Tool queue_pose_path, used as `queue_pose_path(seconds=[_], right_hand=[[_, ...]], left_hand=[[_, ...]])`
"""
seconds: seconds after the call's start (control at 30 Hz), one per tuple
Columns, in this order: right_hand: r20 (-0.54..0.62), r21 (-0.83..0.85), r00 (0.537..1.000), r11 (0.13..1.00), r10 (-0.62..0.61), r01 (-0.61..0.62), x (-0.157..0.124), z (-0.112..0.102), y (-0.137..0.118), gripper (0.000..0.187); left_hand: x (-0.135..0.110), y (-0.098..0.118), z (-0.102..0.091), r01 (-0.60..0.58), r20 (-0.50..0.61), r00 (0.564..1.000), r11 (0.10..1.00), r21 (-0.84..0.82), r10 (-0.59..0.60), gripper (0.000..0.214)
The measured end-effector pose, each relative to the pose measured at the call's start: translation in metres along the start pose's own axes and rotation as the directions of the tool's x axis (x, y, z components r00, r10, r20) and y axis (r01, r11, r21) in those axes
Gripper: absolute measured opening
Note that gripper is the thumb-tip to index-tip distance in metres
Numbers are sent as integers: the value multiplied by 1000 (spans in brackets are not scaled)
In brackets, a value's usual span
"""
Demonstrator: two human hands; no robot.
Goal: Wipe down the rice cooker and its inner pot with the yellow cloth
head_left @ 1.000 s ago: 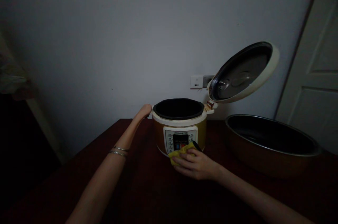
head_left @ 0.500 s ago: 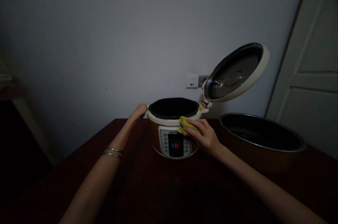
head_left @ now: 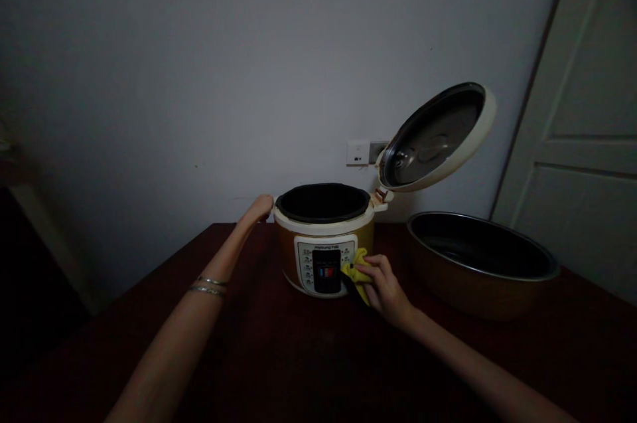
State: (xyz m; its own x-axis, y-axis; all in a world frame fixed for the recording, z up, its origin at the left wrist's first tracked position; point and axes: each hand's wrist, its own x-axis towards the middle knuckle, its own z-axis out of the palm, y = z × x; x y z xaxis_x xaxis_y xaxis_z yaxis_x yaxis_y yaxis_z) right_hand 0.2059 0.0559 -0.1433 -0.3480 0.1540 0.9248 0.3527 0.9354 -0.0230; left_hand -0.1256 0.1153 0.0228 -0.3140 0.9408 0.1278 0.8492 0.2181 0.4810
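A white and golden-brown rice cooker (head_left: pixel 307 247) stands on the dark red table, its control panel facing the camera upside down. Its round lid (head_left: pixel 438 137) is tilted up on the hinge at the right. My left hand (head_left: pixel 260 206), curled closed, grips the cooker's rim at its left side; the fingertips are hidden. In my right hand (head_left: pixel 385 287) a bunched yellow cloth (head_left: pixel 359 270) is pinched, pressed on the right part of the panel below the rim. The cooker's inside is too dark to make out.
On the right of the dark red table (head_left: pixel 298 370) sits a large round pot (head_left: pixel 478 297) with a shiny rim and dark inside. A wall socket (head_left: pixel 357 153) is behind the cooker. A pale door (head_left: pixel 587 117) stands at the far right.
My right hand has moved the yellow cloth down from the cooker's rim onto the right part of the panel. My left hand stays at the cooker's left side. The view has shifted slightly.
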Motion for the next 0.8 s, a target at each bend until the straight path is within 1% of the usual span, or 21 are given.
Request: queue_pose_path(seconds=[0.1, 0.17, 0.3, 0.37, 0.4, 0.43, 0.5, 0.53, 0.6, 0.67, 0.7, 0.73, 0.8], right_hand=[[90, 44, 995, 998, 39, -43, -20, 0, -4, 34], [144, 54, 988, 996, 61, -69, -26, -3, -7, 33], [261, 24, 964, 998, 51, -59, -27, -15, -13, 35], [286, 36, 957, 998, 42, -54, -22, -23, -12, 37], [260, 47, 964, 997, 54, -68, -17, -26, -11, 37], [204, 55, 976, 994, 81, -94, -11, -30, -8, 37], [43, 54, 986, 986, 159, -161, 7, -35, -1, 36], [-38, 47, 981, 981, 191, -189, 18, -37, 3, 35], [-150, 39, 965, 977, 213, -210, 41, -37, 12, 33], [-223, 36, 949, 975, 222, -220, 59, -33, 19, 30], [-252, 37, 939, 972, 234, -233, 64, -28, 21, 28], [-276, 42, 927, 967, 253, -252, 64, -22, 23, 26], [-293, 63, 905, 951, 307, -302, 54, -8, 22, 24]], left_hand=[[-3, 3, -2, 5, 9, 1000, 1000, -24, -4, 27], [-5, 4, -3, 9, 15, 1000, 999, -38, -9, 28], [-9, 7, -5, 31, 28, 999, 998, -48, -30, 27], [-10, 8, -5, 42, 39, 998, 998, -46, -40, 28], [-10, 8, -5, 47, 45, 998, 998, -44, -45, 29], [-10, 8, -5, 52, 51, 997, 998, -43, -50, 31], [-9, 8, -4, 60, 62, 996, 997, -40, -57, 33], [-8, 7, -4, 62, 67, 996, 997, -38, -60, 34], [-7, 6, -3, 64, 77, 995, 997, -35, -61, 35], [-6, 5, -2, 64, 86, 994, 998, -28, -62, 35], [-6, 4, -2, 65, 89, 994, 998, -24, -62, 34], [-6, 4, -2, 65, 92, 994, 998, -19, -63, 34], [-5, 3, -2, 63, 94, 994, 998, -10, -62, 32]])
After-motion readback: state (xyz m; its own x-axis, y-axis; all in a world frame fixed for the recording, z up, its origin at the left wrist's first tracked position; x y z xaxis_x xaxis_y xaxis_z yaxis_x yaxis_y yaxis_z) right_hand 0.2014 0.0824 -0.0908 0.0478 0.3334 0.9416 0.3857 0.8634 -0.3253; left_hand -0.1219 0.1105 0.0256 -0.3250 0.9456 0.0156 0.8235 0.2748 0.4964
